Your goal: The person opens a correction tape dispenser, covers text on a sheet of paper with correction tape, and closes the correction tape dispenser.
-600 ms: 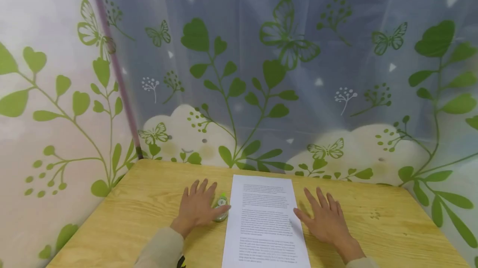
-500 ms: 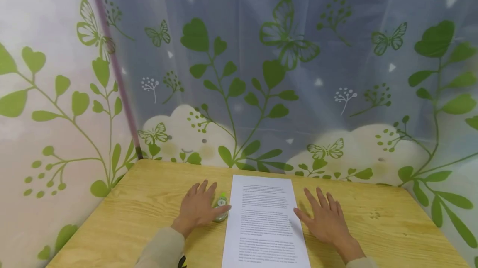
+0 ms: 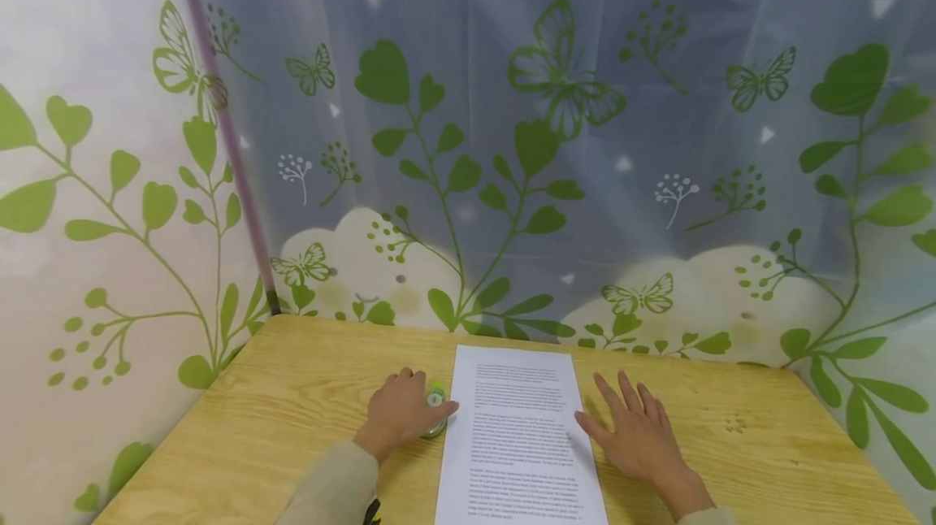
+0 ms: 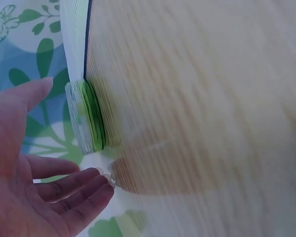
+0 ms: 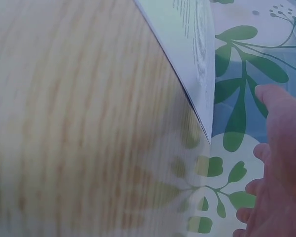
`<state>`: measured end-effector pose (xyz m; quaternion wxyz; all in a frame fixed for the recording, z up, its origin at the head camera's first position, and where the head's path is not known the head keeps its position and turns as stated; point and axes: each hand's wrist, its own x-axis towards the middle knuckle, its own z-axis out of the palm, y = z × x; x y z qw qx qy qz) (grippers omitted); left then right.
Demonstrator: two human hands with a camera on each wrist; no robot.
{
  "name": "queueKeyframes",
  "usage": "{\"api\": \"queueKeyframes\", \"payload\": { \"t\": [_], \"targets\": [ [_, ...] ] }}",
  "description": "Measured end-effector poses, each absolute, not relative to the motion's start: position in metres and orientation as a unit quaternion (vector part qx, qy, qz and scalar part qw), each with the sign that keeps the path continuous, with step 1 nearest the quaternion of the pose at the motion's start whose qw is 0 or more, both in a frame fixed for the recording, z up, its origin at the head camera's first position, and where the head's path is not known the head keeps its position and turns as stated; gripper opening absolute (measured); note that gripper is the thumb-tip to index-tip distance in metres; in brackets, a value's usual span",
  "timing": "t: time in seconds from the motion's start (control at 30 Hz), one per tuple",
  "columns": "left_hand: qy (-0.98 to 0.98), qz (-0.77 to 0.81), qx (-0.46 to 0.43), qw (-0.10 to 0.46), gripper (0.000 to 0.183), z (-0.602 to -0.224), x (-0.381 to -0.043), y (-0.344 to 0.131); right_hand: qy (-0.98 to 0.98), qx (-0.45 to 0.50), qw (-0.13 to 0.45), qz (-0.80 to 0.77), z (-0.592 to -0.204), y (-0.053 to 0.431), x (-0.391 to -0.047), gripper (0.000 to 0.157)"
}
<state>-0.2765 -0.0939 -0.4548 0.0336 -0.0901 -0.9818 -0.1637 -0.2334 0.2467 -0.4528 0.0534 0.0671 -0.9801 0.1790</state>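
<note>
A small green and clear correction tape (image 3: 436, 400) lies on the wooden table just left of a printed sheet of paper (image 3: 515, 444). My left hand (image 3: 398, 415) hovers over its left side, partly covering it. In the left wrist view the correction tape (image 4: 93, 118) sits apart from the thumb and the loosely bent fingers (image 4: 71, 190), which hold nothing. On the other side of the sheet, my right hand (image 3: 634, 434) has its fingers spread, thumb by the right edge. The right wrist view has this hand (image 5: 286, 153) beside the paper (image 5: 195, 59), holding nothing.
The wooden table (image 3: 292, 387) reaches back to a hanging curtain (image 3: 468, 184) printed with leaves and butterflies. A similar curtain (image 3: 102, 265) stands on the left. A small black and yellow item (image 3: 373, 512) shows beside the left sleeve.
My left hand has moved a little to the right, over the correction tape, and its fingers have bent downward. The right hand and the paper stay in place.
</note>
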Motion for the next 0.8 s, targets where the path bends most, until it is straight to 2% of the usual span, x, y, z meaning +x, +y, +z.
{"api": "queueKeyframes", "payload": {
  "t": [0.37,0.8],
  "targets": [
    [-0.984,-0.175,-0.03,0.034,0.053,-0.453,-0.279,-0.081,-0.977,0.077,0.048,0.192,-0.455,0.245,-0.233,0.08],
    [-0.987,-0.159,0.004,0.018,0.052,-0.45,-0.288,-0.072,-0.976,0.079,0.052,0.194,-0.454,0.244,-0.232,0.077]
  ]
}}
